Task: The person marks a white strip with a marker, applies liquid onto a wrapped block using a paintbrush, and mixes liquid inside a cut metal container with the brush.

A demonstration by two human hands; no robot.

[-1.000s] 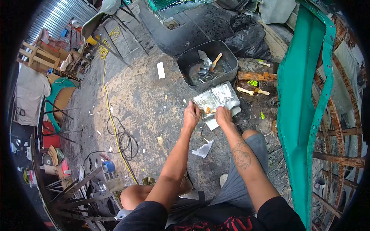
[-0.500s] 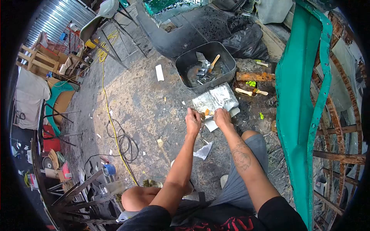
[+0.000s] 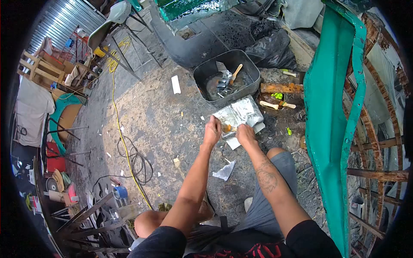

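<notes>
Above the near edge of a silver-wrapped bundle (image 3: pixel 245 109), the left hand (image 3: pixel 212 131) and the right hand (image 3: pixel 245 134) are held close together, with a small orange-brown piece (image 3: pixel 227 128) seen between their fingertips. Over the last second, little has been altered: both hands have been kept at the same edge, while the piece appears to have been shifted slightly toward the left hand. From this, fine handling at one spot is suggested, rather than any carrying away. The fingers of each grip are curled, but whether the piece is pinched by either cannot be told, as the contact is too small and partly hidden. The bundle is set on the stained floor (image 3: pixel 172 114), just beside a black pan (image 3: pixel 247 89), in which a brush (image 3: pixel 235 74) is leaned; its place has not been changed.
</notes>
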